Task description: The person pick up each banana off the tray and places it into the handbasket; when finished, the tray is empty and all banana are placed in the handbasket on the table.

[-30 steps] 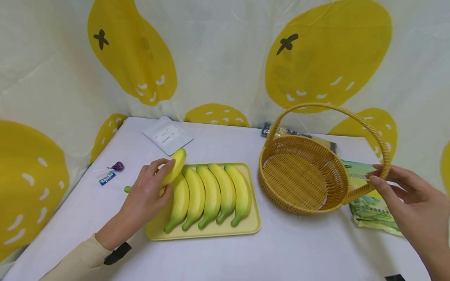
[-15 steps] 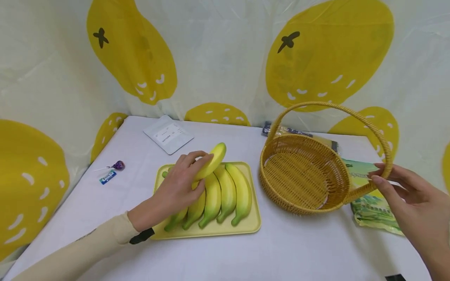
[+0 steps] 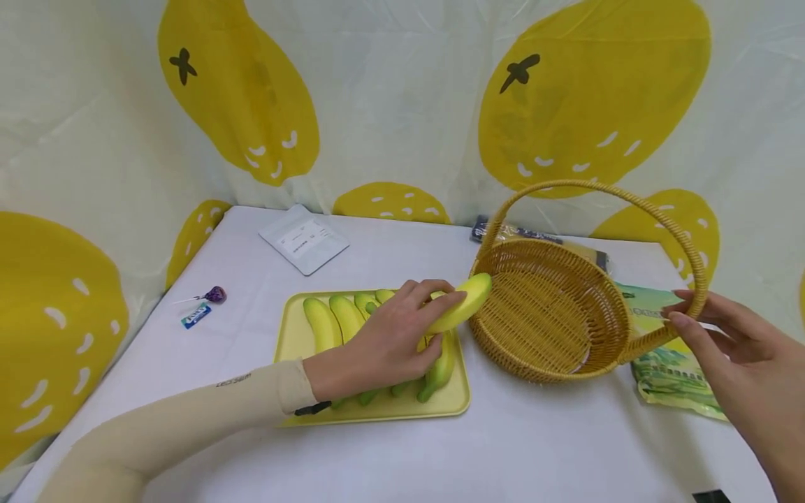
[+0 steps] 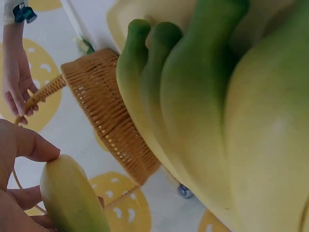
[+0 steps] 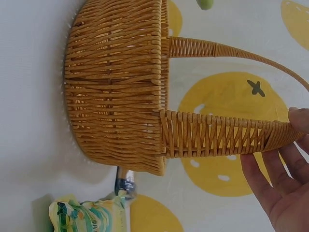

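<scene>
My left hand (image 3: 402, 332) pinches a yellow banana (image 3: 465, 304) between thumb and fingers, above the right end of a pale yellow tray (image 3: 462, 398). The banana's tip overlaps the near-left rim of a woven wicker basket (image 3: 541, 314) in the head view. Several more bananas (image 3: 322, 325) lie side by side on the tray, partly hidden under the left hand and sleeve. At the right, my right hand (image 3: 742, 349) grips the side of the basket's arched handle (image 3: 685, 244), thumb and fingers around it, as the right wrist view also shows. Inside the basket only the woven bottom shows.
Behind the tray lies a silver-grey pouch (image 3: 305, 241). A lollipop (image 3: 216, 295) and a small blue-white packet (image 3: 196, 316) are at the left. A green bag (image 3: 673, 363) lies right of the basket, and a dark clear-wrapped pack (image 3: 522, 230) behind it.
My left hand has carried the banana rightward from the tray's left side, across the other bananas, to the basket's edge. The right hand keeps hold of the handle in place.
</scene>
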### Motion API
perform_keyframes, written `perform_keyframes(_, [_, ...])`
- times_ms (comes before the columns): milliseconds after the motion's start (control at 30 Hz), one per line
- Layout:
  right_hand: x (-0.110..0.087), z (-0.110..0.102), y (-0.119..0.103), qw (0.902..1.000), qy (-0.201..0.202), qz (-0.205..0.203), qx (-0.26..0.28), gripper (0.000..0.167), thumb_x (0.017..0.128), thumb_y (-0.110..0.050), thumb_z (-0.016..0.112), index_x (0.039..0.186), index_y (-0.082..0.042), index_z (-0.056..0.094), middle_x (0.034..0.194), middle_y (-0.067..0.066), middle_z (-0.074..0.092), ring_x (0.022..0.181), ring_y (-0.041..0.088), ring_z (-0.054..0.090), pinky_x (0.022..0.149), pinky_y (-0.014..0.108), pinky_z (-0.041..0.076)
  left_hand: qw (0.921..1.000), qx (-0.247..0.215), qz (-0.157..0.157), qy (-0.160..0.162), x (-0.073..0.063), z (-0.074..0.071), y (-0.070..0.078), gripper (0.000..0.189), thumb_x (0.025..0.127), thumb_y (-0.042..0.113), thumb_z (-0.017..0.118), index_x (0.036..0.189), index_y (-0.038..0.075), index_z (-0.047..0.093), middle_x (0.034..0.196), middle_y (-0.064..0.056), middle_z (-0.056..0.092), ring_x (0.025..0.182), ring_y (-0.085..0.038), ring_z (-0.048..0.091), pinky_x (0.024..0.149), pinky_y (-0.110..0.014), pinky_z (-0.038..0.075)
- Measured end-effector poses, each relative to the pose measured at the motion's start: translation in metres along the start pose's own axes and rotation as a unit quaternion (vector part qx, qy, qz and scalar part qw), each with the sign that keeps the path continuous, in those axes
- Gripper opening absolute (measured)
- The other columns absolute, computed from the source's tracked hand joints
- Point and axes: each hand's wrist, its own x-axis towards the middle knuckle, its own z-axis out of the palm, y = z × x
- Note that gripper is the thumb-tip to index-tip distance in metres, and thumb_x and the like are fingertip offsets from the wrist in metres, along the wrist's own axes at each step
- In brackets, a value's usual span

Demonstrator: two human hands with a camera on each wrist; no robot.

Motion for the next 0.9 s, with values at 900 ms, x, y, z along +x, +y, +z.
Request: perform_keyframes(900, [0.002,0.000,0.003,0.9997,-0.002,-0.017,-0.020,0.038,0.098,0.009,0.068,0.134,0.000,0.071,0.124,-0.005,0.070,0.102,0.002,0.067,0.086,0.008,0.047,0.9872,-0.004,0.036,-0.155,0.100,0.056,0.038,0.059,0.094,0.016,0.067,0.151,0.013,0.055,0.141,-0.007,0.054,0.126,-0.016,0.050,0.103,-0.025,0.039])
